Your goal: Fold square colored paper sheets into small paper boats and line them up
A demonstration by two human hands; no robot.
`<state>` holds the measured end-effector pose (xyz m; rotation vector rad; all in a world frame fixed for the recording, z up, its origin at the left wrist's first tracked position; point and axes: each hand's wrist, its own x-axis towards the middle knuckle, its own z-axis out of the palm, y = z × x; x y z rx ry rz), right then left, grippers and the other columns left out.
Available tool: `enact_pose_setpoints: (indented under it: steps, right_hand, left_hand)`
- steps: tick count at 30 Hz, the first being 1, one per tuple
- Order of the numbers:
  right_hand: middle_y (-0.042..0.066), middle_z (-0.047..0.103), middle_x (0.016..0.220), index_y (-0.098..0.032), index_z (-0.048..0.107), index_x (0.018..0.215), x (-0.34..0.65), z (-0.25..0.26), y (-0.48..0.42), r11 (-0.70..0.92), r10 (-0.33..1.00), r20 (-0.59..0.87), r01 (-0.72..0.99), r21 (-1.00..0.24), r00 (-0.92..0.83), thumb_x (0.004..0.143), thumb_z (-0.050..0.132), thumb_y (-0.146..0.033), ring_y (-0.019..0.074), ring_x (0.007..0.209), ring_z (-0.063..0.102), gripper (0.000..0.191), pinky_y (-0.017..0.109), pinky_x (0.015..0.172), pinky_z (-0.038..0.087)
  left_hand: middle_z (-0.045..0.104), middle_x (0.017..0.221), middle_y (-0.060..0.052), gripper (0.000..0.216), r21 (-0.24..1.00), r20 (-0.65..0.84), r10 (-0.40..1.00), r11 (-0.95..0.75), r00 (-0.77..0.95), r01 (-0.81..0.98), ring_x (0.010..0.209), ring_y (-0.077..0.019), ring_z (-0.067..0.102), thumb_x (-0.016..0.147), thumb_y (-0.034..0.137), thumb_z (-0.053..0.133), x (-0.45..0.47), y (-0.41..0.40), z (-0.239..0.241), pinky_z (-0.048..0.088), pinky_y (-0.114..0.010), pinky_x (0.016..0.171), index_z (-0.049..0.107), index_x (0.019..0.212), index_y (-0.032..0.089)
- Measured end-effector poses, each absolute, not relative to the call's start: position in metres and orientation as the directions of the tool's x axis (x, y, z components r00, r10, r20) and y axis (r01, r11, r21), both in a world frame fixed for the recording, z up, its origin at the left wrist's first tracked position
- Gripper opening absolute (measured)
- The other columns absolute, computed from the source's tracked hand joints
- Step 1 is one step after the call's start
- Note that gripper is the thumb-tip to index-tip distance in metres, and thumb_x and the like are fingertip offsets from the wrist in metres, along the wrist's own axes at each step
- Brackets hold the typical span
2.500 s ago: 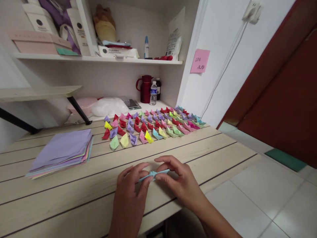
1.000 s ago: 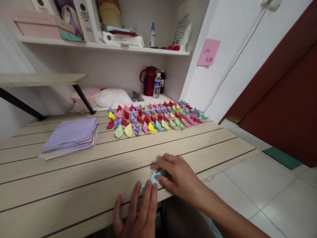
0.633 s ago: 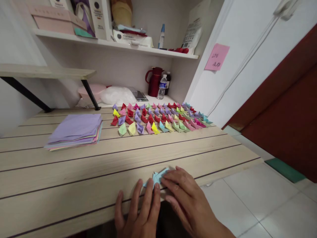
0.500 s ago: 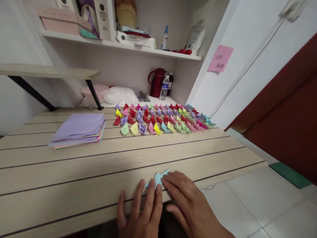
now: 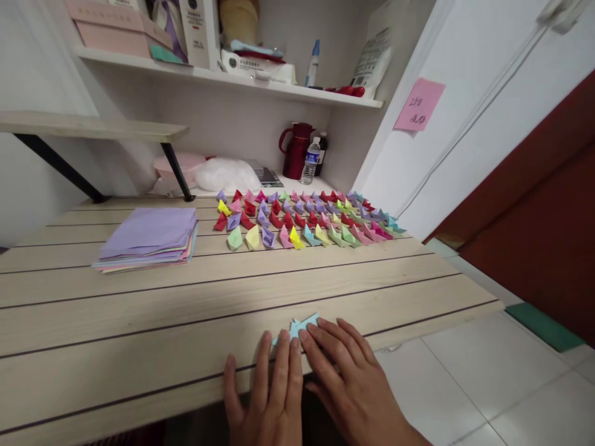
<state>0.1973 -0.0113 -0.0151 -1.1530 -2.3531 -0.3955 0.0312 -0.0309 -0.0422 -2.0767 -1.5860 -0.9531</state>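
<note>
A small light-blue folded paper piece (image 5: 301,326) lies near the front edge of the wooden table (image 5: 139,310). My left hand (image 5: 267,396) lies flat with fingers stretched out, its fingertips pressing on the paper's left part. My right hand (image 5: 348,381) is flat too, fingers spread, pressing the paper's right part. Most of the paper is hidden under my fingers. Further back stand rows of several small coloured paper boats (image 5: 302,220).
A stack of coloured paper squares (image 5: 149,238), purple on top, lies at the left. At the back are a red jug (image 5: 295,150), a water bottle (image 5: 307,162) and a white bag (image 5: 227,175). A pink note (image 5: 418,104) sticks to the wall. Tiled floor lies right of the table.
Both hands lowered the blue paper from a two-handed pinch to the table and flattened onto it. The view shifted slightly, with the table contents sliding right.
</note>
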Motion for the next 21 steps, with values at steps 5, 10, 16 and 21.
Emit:
enact_pose_setpoints:
  steps: [5,10,16,21]
  right_hand:
    - [0.006,0.068,0.127,-0.025,0.052,0.141,0.194,-0.018,-0.011,0.582,0.643,0.591,0.812,0.036,-0.487,0.100,0.044,-0.017,0.0249,0.124,0.055,0.043,0.047,0.110,0.036]
    - [0.006,0.066,0.131,-0.026,0.050,0.143,0.196,-0.021,-0.012,0.563,0.672,0.554,0.825,0.049,-0.492,0.096,0.048,-0.016,0.0263,0.126,0.053,0.048,0.049,0.110,0.035]
    - [0.006,0.065,0.134,-0.019,0.049,0.145,0.195,-0.023,-0.013,0.577,0.637,0.573,0.812,0.088,-0.515,0.093,0.047,-0.011,0.0263,0.129,0.050,0.052,0.047,0.114,0.028]
    - [0.007,0.062,0.139,-0.016,0.046,0.147,0.196,-0.024,-0.012,0.589,0.643,0.530,0.799,0.118,-0.552,0.090,0.046,-0.009,0.0264,0.133,0.047,0.057,0.046,0.114,0.026]
  left_hand:
    - [0.066,0.134,0.002,0.050,0.103,0.697,0.700,-0.311,0.155,0.945,0.120,-0.0201,0.062,0.091,0.008,0.044,0.029,-0.033,-0.045,0.000,-0.050,0.124,0.059,0.132,0.030]
    - [0.067,0.132,0.001,0.049,0.111,0.731,0.670,-0.301,0.127,0.947,0.118,-0.0200,0.063,0.092,0.013,0.049,0.030,-0.033,-0.051,0.003,-0.047,0.125,0.056,0.137,0.029]
    - [0.070,0.127,-0.001,0.048,0.167,0.767,0.640,-0.278,0.053,0.946,0.112,-0.0222,0.066,0.094,0.017,0.049,0.038,-0.030,-0.055,0.004,-0.051,0.124,0.052,0.141,0.028]
    - [0.069,0.129,-0.003,0.052,0.058,0.780,0.613,-0.269,0.124,0.962,0.112,-0.0217,0.067,0.090,0.004,0.049,0.034,-0.030,-0.052,0.007,-0.053,0.124,0.056,0.137,0.025]
